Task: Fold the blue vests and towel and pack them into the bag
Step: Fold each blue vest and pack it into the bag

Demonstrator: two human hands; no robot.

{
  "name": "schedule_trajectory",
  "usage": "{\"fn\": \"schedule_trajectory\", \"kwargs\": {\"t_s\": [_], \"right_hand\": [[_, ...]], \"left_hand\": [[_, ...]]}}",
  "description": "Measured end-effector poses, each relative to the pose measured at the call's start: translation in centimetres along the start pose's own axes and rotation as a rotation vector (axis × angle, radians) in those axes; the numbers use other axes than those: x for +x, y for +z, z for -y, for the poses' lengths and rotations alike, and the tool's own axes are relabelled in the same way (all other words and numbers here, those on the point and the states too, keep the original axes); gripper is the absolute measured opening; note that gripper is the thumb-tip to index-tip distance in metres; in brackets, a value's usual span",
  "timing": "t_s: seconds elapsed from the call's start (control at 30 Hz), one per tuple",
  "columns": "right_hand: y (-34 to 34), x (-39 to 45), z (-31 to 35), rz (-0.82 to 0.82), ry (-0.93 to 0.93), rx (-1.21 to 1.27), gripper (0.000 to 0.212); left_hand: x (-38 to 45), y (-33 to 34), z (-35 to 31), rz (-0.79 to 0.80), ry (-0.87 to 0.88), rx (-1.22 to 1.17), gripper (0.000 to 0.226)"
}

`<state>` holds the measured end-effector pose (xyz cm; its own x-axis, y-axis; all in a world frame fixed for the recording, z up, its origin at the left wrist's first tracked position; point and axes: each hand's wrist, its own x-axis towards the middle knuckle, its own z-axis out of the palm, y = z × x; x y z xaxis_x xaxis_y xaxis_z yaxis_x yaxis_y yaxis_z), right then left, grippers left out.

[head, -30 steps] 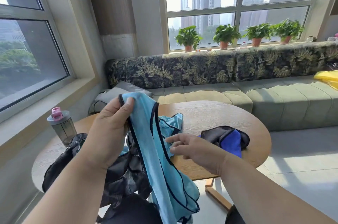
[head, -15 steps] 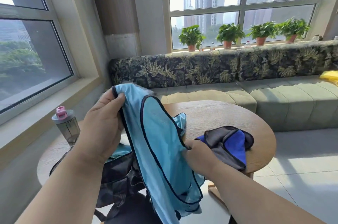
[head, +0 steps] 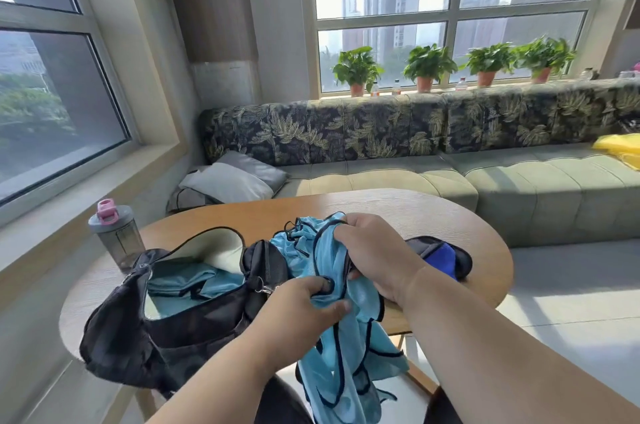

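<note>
A light-blue vest bunches between both hands at the table's near edge, its tail hanging below. The left hand grips its middle; the right hand clutches its upper end. The open black bag lies left, a blue towel right.

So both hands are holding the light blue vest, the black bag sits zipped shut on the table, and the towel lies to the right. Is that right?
Not quite: the head view shows the black bag open, with blue fabric already inside. The rest holds: the left hand and right hand both grip the light blue vest, and the towel lies to the right.
</note>
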<state>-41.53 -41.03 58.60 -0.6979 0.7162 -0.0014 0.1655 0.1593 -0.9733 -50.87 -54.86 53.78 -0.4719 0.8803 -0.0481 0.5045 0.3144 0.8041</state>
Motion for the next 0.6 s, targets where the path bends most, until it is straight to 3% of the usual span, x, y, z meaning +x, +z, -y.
{"fn": "schedule_trajectory", "kwargs": {"t_s": [0.1,0.17,0.23,0.3,0.5,0.6], "right_hand": [[-0.6,0.1,0.0,0.029,-0.032,0.078,0.015],[-1.0,0.3,-0.5,0.051,-0.035,0.096,0.02],[-1.4,0.3,-1.1,0.011,-0.058,0.023,0.021],[-1.7,0.1,-1.9,-0.015,-0.057,-0.038,0.036],[-0.7,-0.8,-3.5,0.388,0.142,-0.173,0.077],[0.1,-1.5,-3.9,0.45,0.01,-0.148,0.046]], "left_hand": [[0.3,-0.6,0.1,0.007,0.003,-0.205,0.024],[0.4,-1.4,-0.3,-0.029,-0.03,-0.445,0.021],[0.5,-2.5,-0.4,-0.051,-0.057,-0.685,0.037],[0.3,-3.5,-1.0,-0.096,-0.056,-0.871,0.044],[0.7,-4.5,-2.1,-0.178,-0.037,-1.074,0.029],[0.6,-4.4,-2.3,-0.134,-0.02,-1.117,0.032]]}}
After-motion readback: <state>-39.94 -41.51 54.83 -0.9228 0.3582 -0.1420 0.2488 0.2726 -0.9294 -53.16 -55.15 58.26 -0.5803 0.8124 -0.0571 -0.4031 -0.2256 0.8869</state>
